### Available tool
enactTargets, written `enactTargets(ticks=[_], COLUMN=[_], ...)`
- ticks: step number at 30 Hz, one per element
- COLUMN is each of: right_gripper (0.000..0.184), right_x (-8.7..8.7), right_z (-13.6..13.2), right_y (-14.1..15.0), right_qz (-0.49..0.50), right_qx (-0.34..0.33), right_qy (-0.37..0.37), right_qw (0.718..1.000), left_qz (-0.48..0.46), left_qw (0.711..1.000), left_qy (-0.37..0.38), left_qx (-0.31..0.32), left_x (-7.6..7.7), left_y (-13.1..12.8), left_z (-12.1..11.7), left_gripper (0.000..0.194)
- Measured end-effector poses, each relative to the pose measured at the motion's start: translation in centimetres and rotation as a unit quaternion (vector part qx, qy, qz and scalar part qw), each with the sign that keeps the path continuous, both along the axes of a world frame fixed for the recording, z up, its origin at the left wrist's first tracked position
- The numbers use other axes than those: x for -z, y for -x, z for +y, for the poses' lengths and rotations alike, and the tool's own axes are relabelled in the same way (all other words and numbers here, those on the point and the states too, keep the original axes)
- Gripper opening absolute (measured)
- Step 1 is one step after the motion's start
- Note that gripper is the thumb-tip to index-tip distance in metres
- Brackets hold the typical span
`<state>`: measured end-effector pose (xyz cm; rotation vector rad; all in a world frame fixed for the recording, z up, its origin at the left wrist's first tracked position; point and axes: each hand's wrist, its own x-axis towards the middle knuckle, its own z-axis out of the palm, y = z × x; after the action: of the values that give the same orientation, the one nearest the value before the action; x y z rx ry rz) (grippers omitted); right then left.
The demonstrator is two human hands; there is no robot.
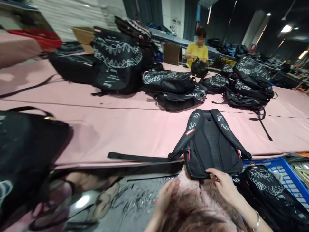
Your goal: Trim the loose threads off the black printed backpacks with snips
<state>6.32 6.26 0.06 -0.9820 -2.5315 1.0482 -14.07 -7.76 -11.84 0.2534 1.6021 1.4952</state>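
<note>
A black backpack [212,141] lies on the pink table edge in front of me, its back panel and shoulder straps facing up. White scribbles and a small red label mark the straps. My right hand [223,185] is closed at the pack's bottom edge, thumb and fingers gripping it. My left hand [166,193] is a little left of the pack, apart from it, with fingers loosely stretched out and somewhat blurred. From the pack's left side a long black webbing strap [137,157] runs along the table edge.
Black backpacks with white jagged-mouth prints [118,61] are stacked across the pink table [135,129]. Another black bag [29,138] is close on the left. Right of me, a blue crate [287,170] stands beside a printed backpack [265,187]. A person in yellow [196,53] handles a bag across the table.
</note>
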Motion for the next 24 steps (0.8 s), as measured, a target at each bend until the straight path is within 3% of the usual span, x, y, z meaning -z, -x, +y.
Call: enactTargets(ticks=[3, 6, 10, 13, 17, 20, 22, 24], right_gripper=[0.017, 0.024, 0.029, 0.028, 0.03, 0.037, 0.043, 0.045], right_x=[1.8, 2.4, 1.6, 0.7, 0.0, -0.4, -0.6, -0.9], right_z=[-0.1, -0.9, -1.6, -1.3, -0.3, 0.4, 0.7, 0.8], right_y=[-2.4, -3.1, -2.2, -1.1, 0.9, 3.2, 4.9, 6.5], right_qz=[-0.011, -0.007, 0.052, 0.083, 0.157, 0.235, 0.245, 0.226], right_qx=[0.068, 0.127, 0.16, 0.131, 0.105, 0.131, 0.127, 0.103], right_qy=[0.021, 0.014, 0.034, 0.062, 0.126, 0.234, 0.319, 0.366], right_qw=[0.997, 0.992, 0.985, 0.986, 0.974, 0.934, 0.907, 0.897], left_qz=[0.017, 0.045, 0.037, 0.039, 0.05, 0.062, 0.077, 0.081], left_qw=[0.998, 0.992, 0.99, 0.983, 0.977, 0.97, 0.969, 0.971], left_qy=[-0.023, -0.071, -0.139, -0.154, -0.155, -0.173, -0.179, -0.178], left_qx=[-0.06, -0.089, 0.009, 0.087, 0.139, 0.158, 0.152, 0.135], left_x=[0.2, -0.2, -1.5, -3.1, -6.5, -9.1, -10.1, -10.4], left_y=[3.7, 5.9, 6.9, 7.1, 5.8, 3.2, 1.2, -0.4], left_z=[-0.2, 1.6, 5.1, 6.2, 5.4, 4.3, 3.6, 3.1], left_gripper=[0.067, 0.072, 0.072, 0.064, 0.056, 0.054, 0.056, 0.057])
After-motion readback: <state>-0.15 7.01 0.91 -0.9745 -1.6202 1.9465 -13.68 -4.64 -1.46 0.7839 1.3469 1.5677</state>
